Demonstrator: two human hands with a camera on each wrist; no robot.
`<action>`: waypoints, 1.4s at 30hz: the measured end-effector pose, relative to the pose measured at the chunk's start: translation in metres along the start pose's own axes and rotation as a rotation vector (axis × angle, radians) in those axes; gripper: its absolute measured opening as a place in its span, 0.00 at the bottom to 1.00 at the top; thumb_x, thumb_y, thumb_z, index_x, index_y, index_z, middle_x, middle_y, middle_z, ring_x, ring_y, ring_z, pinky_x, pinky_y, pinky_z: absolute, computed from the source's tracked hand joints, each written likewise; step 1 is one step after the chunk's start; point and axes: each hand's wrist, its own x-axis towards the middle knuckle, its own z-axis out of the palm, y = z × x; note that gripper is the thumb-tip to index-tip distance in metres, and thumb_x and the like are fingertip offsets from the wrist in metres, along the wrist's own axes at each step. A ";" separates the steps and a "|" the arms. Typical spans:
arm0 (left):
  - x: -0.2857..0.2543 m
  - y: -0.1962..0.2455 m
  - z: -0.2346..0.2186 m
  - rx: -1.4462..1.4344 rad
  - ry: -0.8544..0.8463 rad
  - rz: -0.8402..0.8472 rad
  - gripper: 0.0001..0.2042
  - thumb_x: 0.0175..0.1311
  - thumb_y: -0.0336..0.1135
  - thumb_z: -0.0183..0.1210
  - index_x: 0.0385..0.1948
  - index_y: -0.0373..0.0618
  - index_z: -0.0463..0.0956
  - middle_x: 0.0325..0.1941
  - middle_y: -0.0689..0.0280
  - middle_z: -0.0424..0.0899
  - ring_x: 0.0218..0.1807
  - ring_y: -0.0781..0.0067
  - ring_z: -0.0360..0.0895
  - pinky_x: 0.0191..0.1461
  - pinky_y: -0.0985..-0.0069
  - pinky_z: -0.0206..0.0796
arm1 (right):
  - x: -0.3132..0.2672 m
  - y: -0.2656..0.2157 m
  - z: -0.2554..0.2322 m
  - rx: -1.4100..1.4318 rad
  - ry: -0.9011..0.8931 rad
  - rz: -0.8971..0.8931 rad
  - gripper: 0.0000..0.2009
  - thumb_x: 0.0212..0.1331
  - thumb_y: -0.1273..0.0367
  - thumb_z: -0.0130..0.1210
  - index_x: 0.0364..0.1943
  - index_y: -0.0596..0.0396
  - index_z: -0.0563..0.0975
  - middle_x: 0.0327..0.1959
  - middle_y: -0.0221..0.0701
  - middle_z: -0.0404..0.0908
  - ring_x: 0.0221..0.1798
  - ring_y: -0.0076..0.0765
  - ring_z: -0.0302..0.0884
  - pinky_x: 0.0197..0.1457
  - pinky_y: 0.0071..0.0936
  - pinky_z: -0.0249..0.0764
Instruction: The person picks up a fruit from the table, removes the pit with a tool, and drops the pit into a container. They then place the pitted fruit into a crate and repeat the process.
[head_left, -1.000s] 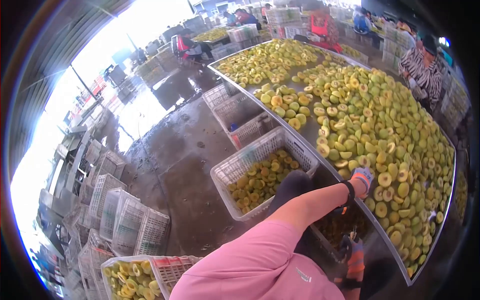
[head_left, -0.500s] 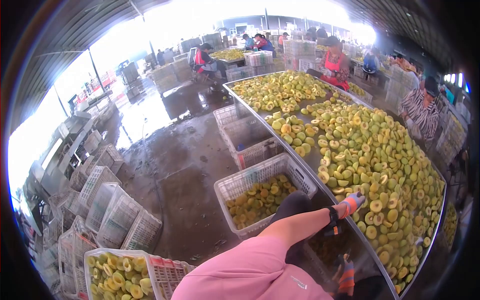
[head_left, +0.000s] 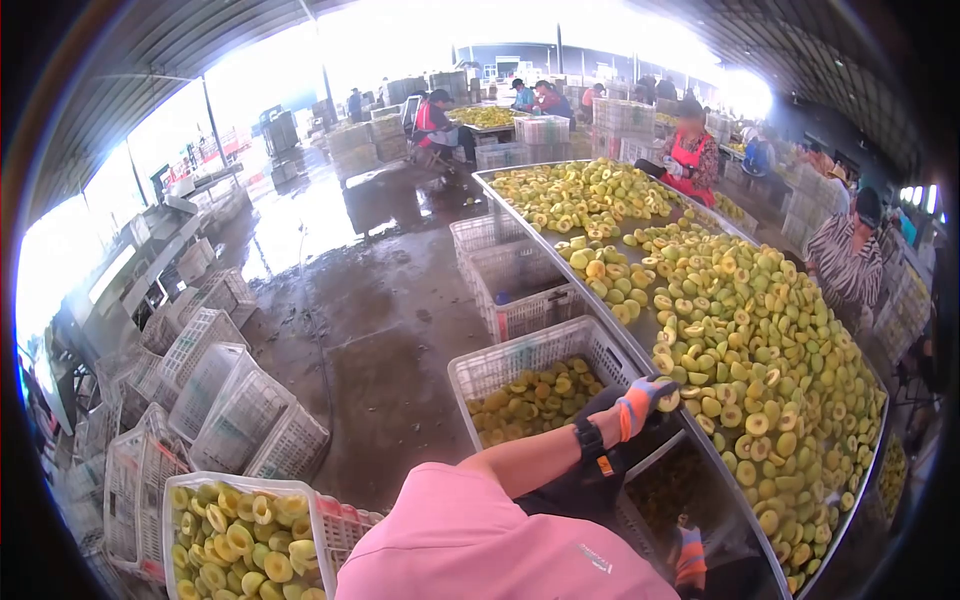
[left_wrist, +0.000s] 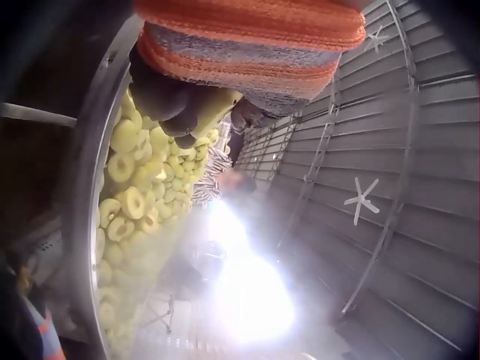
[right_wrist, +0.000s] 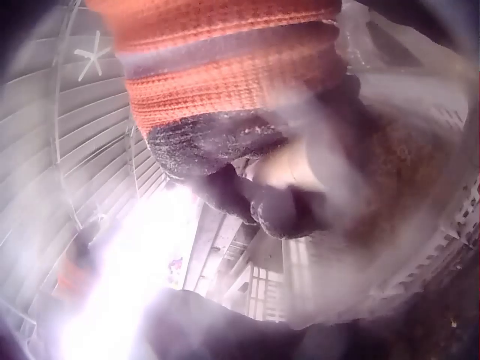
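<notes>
My left hand (head_left: 642, 405), in an orange and grey glove with dark fingers, pinches a yellow-green fruit half (head_left: 668, 401) at the table's near metal edge. The left wrist view shows dark fingertips (left_wrist: 180, 124) curled round that fruit (left_wrist: 214, 111). Lower down, beside a crate (head_left: 625, 525) of fruit below the table edge, is my right hand (head_left: 690, 558). In the right wrist view the right hand's gloved fingers (right_wrist: 281, 214) curl round a pale, blurred object (right_wrist: 289, 166); what it is cannot be told. Many halved fruits (head_left: 760, 350) cover the metal table (head_left: 625, 345).
A white crate (head_left: 460, 375) part-filled with fruit stands left of the table, with other crates (head_left: 510, 270) behind it. A full crate (head_left: 320, 540) is at the lower left, near stacked crates (head_left: 210, 385). People (head_left: 690, 155) sit around the far side. The floor (head_left: 370, 290) is wet.
My left hand has moved from the fruit pile back toward me to the table edge, now with a fruit half in its fingers. The right hand stays low. The head view has tilted up.
</notes>
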 end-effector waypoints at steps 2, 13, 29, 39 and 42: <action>-0.015 0.008 -0.003 -0.007 0.040 0.016 0.12 0.59 0.46 0.62 0.39 0.52 0.77 0.31 0.72 0.79 0.32 0.79 0.77 0.26 0.77 0.67 | 0.001 0.003 0.001 0.261 0.056 0.058 0.17 0.57 0.61 0.57 0.44 0.60 0.77 0.33 0.33 0.80 0.31 0.35 0.75 0.40 0.30 0.74; -0.047 0.006 -0.017 -0.128 -0.045 0.031 0.10 0.63 0.45 0.58 0.42 0.57 0.77 0.35 0.73 0.80 0.37 0.79 0.79 0.33 0.77 0.69 | -0.064 -0.094 0.089 -0.150 0.548 -0.301 0.12 0.48 0.70 0.66 0.38 0.56 0.81 0.33 0.29 0.82 0.33 0.26 0.76 0.39 0.27 0.73; -0.027 -0.020 -0.015 -0.446 -0.267 -0.069 0.16 0.70 0.47 0.49 0.45 0.44 0.75 0.39 0.65 0.83 0.40 0.73 0.82 0.41 0.77 0.75 | -0.111 -0.282 0.296 -0.146 0.504 -0.320 0.09 0.55 0.77 0.59 0.40 0.57 0.77 0.29 0.25 0.79 0.29 0.21 0.74 0.32 0.20 0.72; -0.011 -0.027 0.008 -0.241 -0.328 0.137 0.15 0.69 0.41 0.50 0.49 0.43 0.74 0.43 0.67 0.81 0.45 0.76 0.79 0.47 0.79 0.72 | -0.099 -0.287 0.269 -0.269 0.411 -0.332 0.08 0.57 0.74 0.57 0.41 0.58 0.78 0.33 0.29 0.81 0.34 0.24 0.77 0.38 0.24 0.75; -0.023 -0.008 0.032 -0.424 -0.275 -0.011 0.15 0.72 0.37 0.46 0.54 0.41 0.71 0.53 0.64 0.77 0.53 0.74 0.75 0.59 0.74 0.68 | -0.074 -0.246 0.211 -0.160 0.455 -0.348 0.13 0.59 0.73 0.56 0.49 0.60 0.76 0.41 0.31 0.82 0.40 0.26 0.78 0.42 0.26 0.75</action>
